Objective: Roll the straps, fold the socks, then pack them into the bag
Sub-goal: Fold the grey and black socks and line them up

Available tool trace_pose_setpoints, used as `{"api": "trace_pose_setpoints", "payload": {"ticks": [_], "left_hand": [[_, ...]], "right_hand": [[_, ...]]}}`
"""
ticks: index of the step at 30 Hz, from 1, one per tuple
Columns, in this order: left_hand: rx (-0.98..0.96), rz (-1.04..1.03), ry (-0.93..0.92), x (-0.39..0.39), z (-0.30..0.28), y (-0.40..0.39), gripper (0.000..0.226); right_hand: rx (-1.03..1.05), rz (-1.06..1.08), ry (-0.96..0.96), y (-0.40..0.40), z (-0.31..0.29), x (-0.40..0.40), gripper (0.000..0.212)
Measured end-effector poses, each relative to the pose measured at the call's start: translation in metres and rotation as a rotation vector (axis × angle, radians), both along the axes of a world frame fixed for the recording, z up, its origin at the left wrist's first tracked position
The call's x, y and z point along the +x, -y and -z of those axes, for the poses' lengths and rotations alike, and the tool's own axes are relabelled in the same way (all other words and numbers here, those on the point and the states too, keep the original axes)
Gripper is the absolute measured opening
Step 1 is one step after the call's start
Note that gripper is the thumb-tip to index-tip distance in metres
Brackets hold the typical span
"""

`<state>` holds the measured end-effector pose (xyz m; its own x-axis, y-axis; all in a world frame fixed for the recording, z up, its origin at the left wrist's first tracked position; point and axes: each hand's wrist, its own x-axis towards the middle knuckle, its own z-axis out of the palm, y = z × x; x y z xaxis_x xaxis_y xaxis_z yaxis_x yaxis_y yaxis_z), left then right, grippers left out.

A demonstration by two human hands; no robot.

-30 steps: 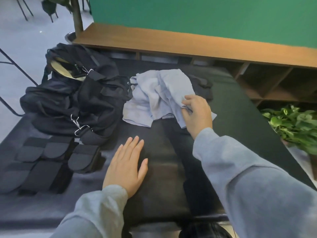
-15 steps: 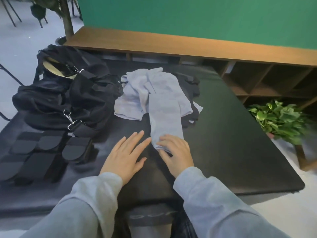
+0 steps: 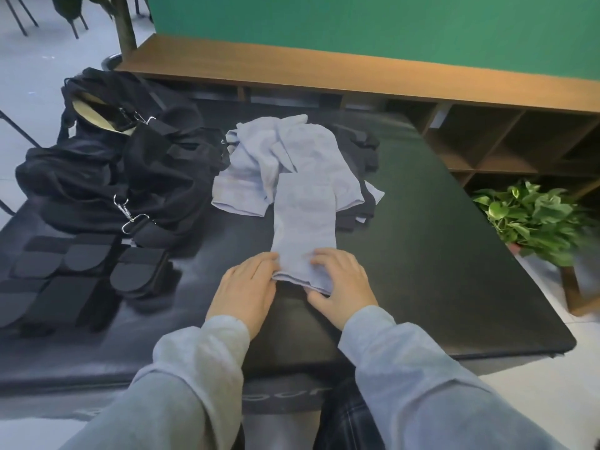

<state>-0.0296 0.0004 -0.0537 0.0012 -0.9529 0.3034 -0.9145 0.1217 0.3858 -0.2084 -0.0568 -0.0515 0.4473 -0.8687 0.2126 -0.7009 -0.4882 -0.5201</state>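
Note:
A light blue sock [image 3: 303,222] lies stretched toward me on the black table [image 3: 438,254]. My left hand [image 3: 246,290] holds its near left edge and my right hand [image 3: 341,287] grips its near right corner, thumb under the cloth. A pile of more light blue socks [image 3: 259,170] lies behind it, with dark socks [image 3: 360,147] partly under the pile. The black bag [image 3: 107,164] sits open at the far left, metal clips showing. Several rolled black straps [image 3: 81,271] lie in front of the bag.
A wooden shelf unit [image 3: 487,144] under a green wall stands behind and right of the table. A green potted plant [image 3: 535,219] is on the floor at the right. Chair legs [image 3: 19,14] stand at the far left.
My right hand pulled one light blue sock out of the pile toward me. My left hand slid over from the bare table onto the sock's near edge.

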Motion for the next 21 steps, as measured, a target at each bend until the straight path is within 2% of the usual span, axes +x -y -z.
{"api": "trace_pose_setpoints", "payload": {"ticks": [6,9,18,21], "left_hand": [[0.035,0.059,-0.068,-0.003,-0.003,-0.008,0.025],[0.072,0.033,-0.078,-0.003,-0.004,-0.005,0.036],[0.163,-0.073,-0.176,-0.003,-0.012,0.002,0.022],[0.193,-0.139,-0.213,-0.003,-0.013,0.007,0.027]], "right_hand": [[-0.004,-0.028,-0.006,0.004,0.007,-0.03,0.034],[-0.046,-0.058,0.004,0.003,0.007,-0.027,0.029],[0.13,0.122,0.046,0.01,0.002,-0.025,0.016],[0.141,0.166,0.029,0.013,0.0,-0.022,0.014]]}}
